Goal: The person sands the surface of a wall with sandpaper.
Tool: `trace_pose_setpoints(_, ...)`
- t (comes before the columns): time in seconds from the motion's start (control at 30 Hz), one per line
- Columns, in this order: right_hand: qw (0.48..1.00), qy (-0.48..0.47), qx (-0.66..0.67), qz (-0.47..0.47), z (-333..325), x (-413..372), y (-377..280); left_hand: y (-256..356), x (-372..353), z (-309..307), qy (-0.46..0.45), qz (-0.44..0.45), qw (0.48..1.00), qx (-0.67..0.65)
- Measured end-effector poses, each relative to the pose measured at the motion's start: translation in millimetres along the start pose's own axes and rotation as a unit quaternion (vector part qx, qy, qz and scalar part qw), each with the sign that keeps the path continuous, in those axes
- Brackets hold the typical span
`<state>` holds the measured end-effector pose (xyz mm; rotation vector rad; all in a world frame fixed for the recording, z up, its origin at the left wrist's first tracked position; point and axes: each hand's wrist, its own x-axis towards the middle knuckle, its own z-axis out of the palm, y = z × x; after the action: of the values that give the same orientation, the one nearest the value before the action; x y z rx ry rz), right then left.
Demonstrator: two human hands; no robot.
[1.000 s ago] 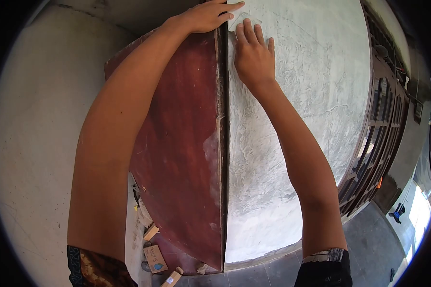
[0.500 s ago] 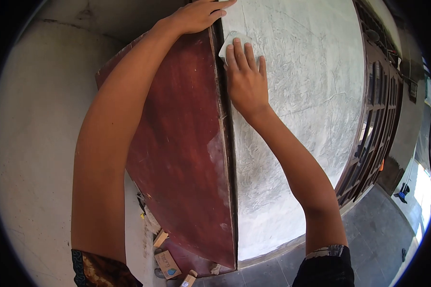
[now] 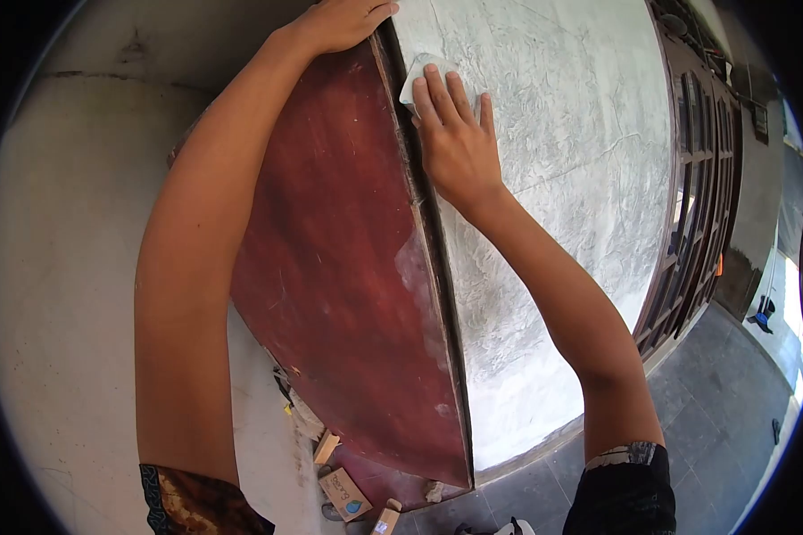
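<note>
White, roughly coated wall (image 3: 562, 223): surface wrinkled and ridged, grey smudging toward the middle, one long crack-like line at right, smoother and brighter low down. Dark, worn edge strip (image 3: 424, 209) separates it from a dark red panel (image 3: 330, 259), scuffed, with a paler patch beside the strip. Right hand (image 3: 459, 147) flat on the wall near the strip; fingers extended, slightly spread, over a pale sheet (image 3: 417, 68), which lies against the wall beneath them, corners showing. Left hand (image 3: 339, 22) at the panel's upper edge; fingers partly cut off by the frame, grip cannot be told. Room: stained plain wall (image 3: 62, 267) at left; brown-framed windows (image 3: 700, 169) at right; grey tiled floor (image 3: 696, 410). Printed cardboard box (image 3: 344, 493) at the panel's foot.
</note>
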<state>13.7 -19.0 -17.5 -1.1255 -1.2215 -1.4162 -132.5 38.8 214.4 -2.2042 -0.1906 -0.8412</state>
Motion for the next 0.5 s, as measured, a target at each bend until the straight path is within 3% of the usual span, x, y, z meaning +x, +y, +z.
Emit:
trace_pose_setpoints(0.13, 0.998, 0.065, 0.002, 0.006, 12, 72, 20, 1, 0, -1, 0.003, 0.011, 1.000, 0.005)
trace_pose_setpoints(0.37, 1.000, 0.018, -0.004, -0.008, -1, -5, 0, 1, 1, -4, -0.013, 0.009, 1.000, 0.019)
trace_pose_setpoints(0.5, 0.998, 0.070, -0.004, -0.008, 13, 64, 18, 5, -1, -5, -0.014, 0.001, 0.999, 0.032)
